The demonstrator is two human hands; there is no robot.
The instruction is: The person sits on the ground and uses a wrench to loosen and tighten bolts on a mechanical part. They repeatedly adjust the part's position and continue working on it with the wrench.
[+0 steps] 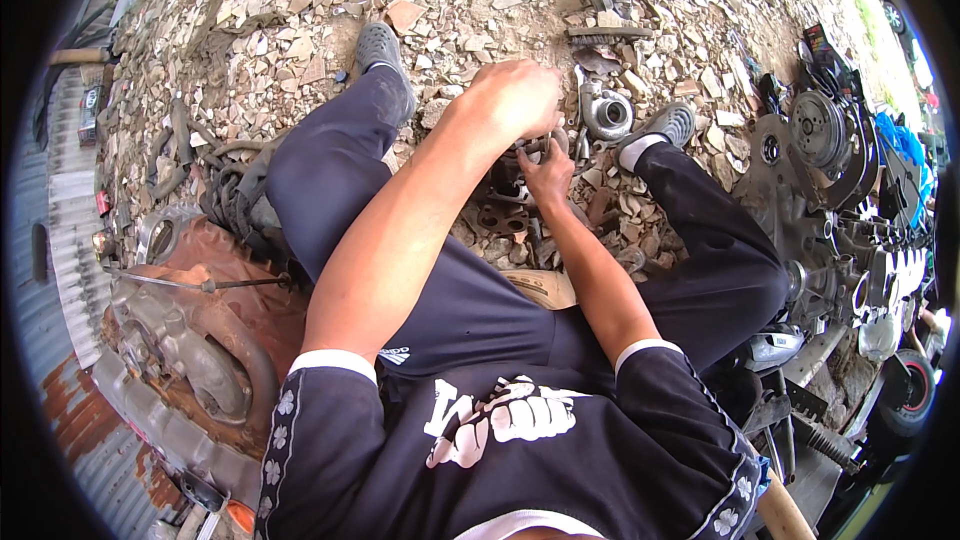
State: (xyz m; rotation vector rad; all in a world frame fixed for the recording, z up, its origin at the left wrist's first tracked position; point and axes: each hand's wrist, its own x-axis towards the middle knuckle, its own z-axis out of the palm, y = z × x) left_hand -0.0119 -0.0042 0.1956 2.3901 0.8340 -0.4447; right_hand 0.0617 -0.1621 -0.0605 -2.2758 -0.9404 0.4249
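My left hand [518, 98] is raised in front of me, its fingers curled in; whatever it may hold is hidden. Just below it, my right hand [548, 176] grips a dark metal part [536, 149] between thumb and fingers. Much of that part is covered by my hands. Beside them on the rubble lies a silver turbocharger housing [607, 115], shaped like a snail shell. A dark flange with holes [500, 220] rests nearer to me, between my legs.
Beyond the housing lies a wire brush [608, 34] among small metal parts. Engine parts and a round pulley [818, 128] crowd the right. At left, a metal manifold [215, 340] sits beside corrugated sheeting [75, 240]. Broken tile pieces [405, 15] cover the ground.
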